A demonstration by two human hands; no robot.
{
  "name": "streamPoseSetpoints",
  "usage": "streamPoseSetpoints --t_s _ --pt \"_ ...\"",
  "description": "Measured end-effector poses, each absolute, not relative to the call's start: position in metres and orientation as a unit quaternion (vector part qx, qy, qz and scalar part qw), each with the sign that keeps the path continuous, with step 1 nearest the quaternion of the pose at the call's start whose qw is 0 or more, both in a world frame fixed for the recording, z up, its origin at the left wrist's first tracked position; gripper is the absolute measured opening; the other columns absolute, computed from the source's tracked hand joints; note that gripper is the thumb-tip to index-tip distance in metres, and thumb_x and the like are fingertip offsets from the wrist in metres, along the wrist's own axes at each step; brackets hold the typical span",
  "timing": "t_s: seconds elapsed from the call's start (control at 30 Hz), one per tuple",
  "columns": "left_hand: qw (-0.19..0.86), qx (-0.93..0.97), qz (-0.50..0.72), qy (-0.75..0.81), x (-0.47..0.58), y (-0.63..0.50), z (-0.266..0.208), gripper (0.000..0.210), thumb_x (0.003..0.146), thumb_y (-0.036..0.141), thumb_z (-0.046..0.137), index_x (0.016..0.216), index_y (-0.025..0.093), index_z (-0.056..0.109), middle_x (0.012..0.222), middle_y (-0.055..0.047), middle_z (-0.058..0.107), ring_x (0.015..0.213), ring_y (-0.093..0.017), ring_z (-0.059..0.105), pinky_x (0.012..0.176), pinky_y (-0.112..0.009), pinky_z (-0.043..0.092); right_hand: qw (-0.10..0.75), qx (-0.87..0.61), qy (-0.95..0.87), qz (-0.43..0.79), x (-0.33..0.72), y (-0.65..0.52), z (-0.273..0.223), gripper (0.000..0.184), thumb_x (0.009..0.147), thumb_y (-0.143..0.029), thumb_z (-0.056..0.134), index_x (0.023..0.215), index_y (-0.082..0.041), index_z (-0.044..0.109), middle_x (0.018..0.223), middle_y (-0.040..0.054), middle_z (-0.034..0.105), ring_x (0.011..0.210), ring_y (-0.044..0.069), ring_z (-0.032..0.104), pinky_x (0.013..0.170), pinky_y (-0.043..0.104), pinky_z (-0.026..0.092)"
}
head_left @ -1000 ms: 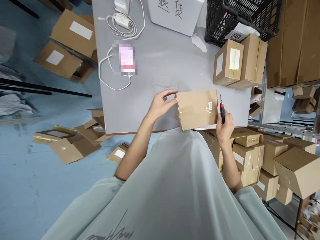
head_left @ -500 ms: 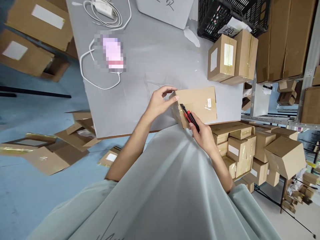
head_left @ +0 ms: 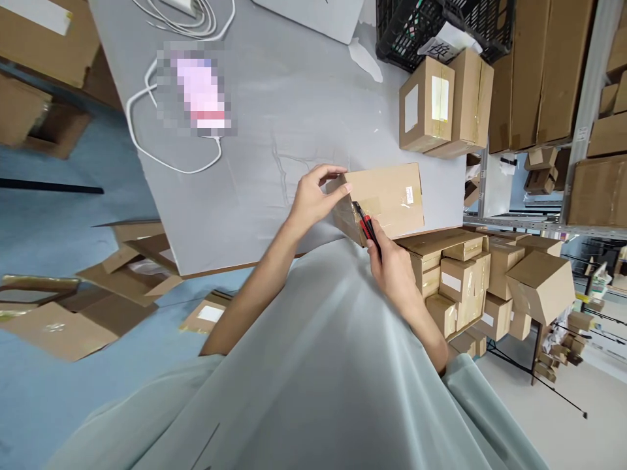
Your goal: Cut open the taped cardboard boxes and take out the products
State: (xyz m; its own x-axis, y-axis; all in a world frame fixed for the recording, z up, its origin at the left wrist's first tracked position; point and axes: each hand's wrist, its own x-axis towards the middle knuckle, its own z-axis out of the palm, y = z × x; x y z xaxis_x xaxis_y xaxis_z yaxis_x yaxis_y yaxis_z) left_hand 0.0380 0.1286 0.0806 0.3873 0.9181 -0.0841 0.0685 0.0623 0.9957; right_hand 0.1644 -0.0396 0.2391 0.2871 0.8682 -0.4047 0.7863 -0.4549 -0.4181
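Note:
A small taped cardboard box (head_left: 392, 192) with a little white label lies at the table's front edge, against my grey-green clothing. My left hand (head_left: 313, 199) grips its left end, thumb on the near top edge and fingers around the far corner. In my right hand (head_left: 394, 267) is a red and black utility knife (head_left: 365, 223), wrapped in the fingers. Its tip is at the taped left edge of the box, just below my left thumb. Whether the blade is in the tape I cannot tell.
Two taped boxes (head_left: 443, 108) and a black plastic crate (head_left: 406, 32) stand at the back right. A blurred phone (head_left: 203, 94) on a white cable lies at left, near a silver laptop (head_left: 313, 13). Cartons (head_left: 463, 281) are stacked at right; opened ones (head_left: 88, 320) litter the floor.
The box has turned slightly, showing more of its left end. My right hand has shifted, and the knife stands a little steeper at the edge. My left hand keeps its hold.

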Motion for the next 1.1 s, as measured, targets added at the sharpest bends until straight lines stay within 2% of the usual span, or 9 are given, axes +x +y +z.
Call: streamPoseSetpoints --t_s 0.17,0.33,0.53,0.67,0.83,1.1 --pt "0.597 0.582 0.361 0.418 0.038 0.127 0.081 0.044 0.09 0.051 0.079 0.125 0.024 0.077 0.135 -0.008 0.079 0.127 -0.029 0.074 0.118 -0.047 0.058 0.027 -0.808 -0.525 0.266 0.153 -0.041 0.236 0.063 0.115 -0.037 0.043 0.177 -0.025 0.046 0.113 0.0136 0.084 0.093 0.032 0.082 0.095 0.047 0.064" --pt "0.592 0.587 0.362 0.417 0.039 0.126 0.081 0.042 0.091 0.049 0.078 0.125 0.024 0.077 0.134 -0.009 0.079 0.127 -0.028 0.073 0.118 -0.046 0.058 -0.11 -0.82 -0.512 0.23 0.131 -0.026 0.237 0.069 0.115 -0.028 0.043 0.182 -0.022 0.033 0.109 0.0173 0.081 0.087 0.033 0.081 0.091 0.051 0.066" --pt "0.573 0.582 0.378 0.437 0.044 0.122 0.078 0.039 0.092 0.048 0.079 0.123 0.024 0.078 0.129 -0.007 0.081 0.124 -0.028 0.075 0.116 -0.044 0.059 -0.278 -0.793 -0.491 0.229 0.111 -0.004 0.27 0.077 0.109 -0.008 0.04 0.184 -0.022 0.027 0.118 0.0209 0.081 0.096 0.033 0.085 0.092 0.048 0.067" --pt "0.554 0.575 0.405 0.445 0.048 0.113 0.076 0.037 0.093 0.049 0.08 0.121 0.024 0.079 0.126 -0.007 0.082 0.119 -0.027 0.077 0.113 -0.042 0.06 -0.358 -0.763 -0.48 0.244 0.113 -0.004 0.29 0.075 0.113 -0.01 0.037 0.184 -0.022 0.019 0.116 0.0183 0.082 0.102 0.03 0.085 0.096 0.043 0.066" --pt "0.535 0.585 0.41 0.451 0.049 0.113 0.077 0.035 0.097 0.051 0.078 0.121 0.026 0.078 0.126 -0.007 0.081 0.118 -0.027 0.077 0.111 -0.041 0.06 -0.371 -0.745 -0.497 0.244 0.113 0.004 0.281 0.079 0.114 -0.012 0.038 0.186 -0.021 0.006 0.128 0.021 0.079 0.11 0.028 0.083 0.1 0.039 0.064" --pt "0.53 0.581 0.415 0.457 0.05 0.105 0.077 0.041 0.098 0.056 0.078 0.125 0.025 0.078 0.129 -0.008 0.081 0.116 -0.026 0.078 0.11 -0.04 0.062 -0.352 -0.752 -0.49 0.264 0.124 -0.017 0.288 0.071 0.119 -0.02 0.032 0.186 -0.023 0.01 0.119 0.0161 0.082 0.101 0.028 0.083 0.092 0.037 0.064"
